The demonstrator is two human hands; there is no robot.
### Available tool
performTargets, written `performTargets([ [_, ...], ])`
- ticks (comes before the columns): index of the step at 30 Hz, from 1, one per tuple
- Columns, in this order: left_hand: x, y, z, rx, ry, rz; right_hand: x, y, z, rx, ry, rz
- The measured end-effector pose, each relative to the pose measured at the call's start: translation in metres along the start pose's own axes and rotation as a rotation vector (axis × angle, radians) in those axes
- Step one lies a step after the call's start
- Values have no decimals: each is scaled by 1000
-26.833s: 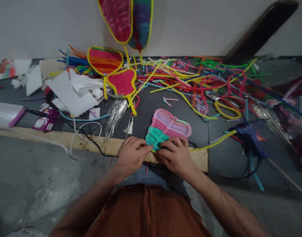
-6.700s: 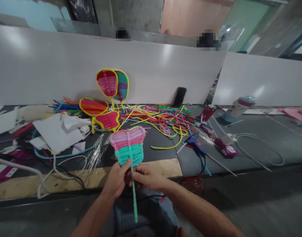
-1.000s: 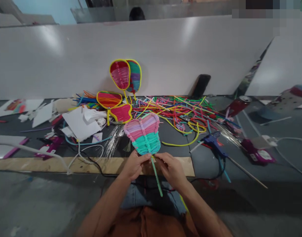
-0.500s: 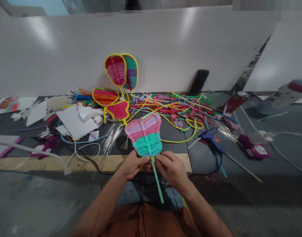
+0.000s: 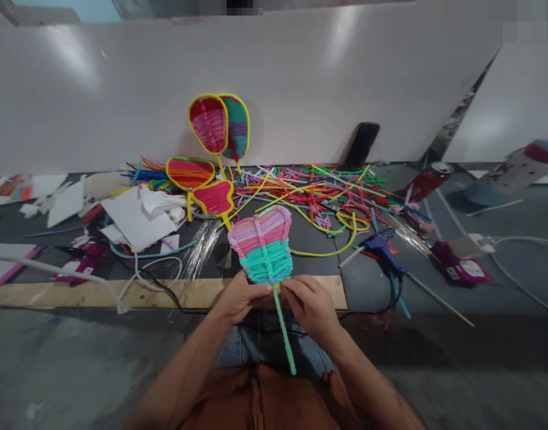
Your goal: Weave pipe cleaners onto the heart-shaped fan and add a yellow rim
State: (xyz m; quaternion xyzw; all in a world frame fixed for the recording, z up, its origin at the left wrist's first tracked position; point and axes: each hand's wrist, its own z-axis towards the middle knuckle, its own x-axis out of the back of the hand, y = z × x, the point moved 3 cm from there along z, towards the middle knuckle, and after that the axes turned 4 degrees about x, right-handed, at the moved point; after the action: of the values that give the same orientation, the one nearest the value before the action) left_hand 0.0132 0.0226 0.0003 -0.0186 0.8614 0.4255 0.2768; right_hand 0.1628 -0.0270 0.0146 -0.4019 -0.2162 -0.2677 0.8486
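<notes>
A hand fan made of pipe cleaners [image 5: 265, 254], pink and lilac above and turquoise below, is held in front of me over the table's near edge. Its green stem points down toward my lap. My left hand [image 5: 242, 297] grips the lower left of the fan, thumb close to the base of the stem. On the other side, my right hand [image 5: 310, 301] pinches the same joint, where a bit of yellow shows. Some fingertips are hidden behind the fan. Beyond it lie a pink fan with a yellow rim [image 5: 214, 199] and a red-orange fan [image 5: 191, 174].
Two more fans lean on the white wall, a red one [image 5: 210, 124] in front. Loose pipe cleaners [image 5: 301, 191] cover the table's back. To the right are a blue glue gun [image 5: 384, 248], a phone [image 5: 362, 145] and a can [image 5: 430, 181]. White paper [image 5: 139, 221] lies left.
Both hands stay at the fan's base, with only slight shifts of the fingers. The green stem's lower end sits a little lower in view.
</notes>
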Motion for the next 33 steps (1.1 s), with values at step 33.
performTargets([
  [33,-7,18,-8,-370,226,176,7,-19,14,-34,-212,-166],
])
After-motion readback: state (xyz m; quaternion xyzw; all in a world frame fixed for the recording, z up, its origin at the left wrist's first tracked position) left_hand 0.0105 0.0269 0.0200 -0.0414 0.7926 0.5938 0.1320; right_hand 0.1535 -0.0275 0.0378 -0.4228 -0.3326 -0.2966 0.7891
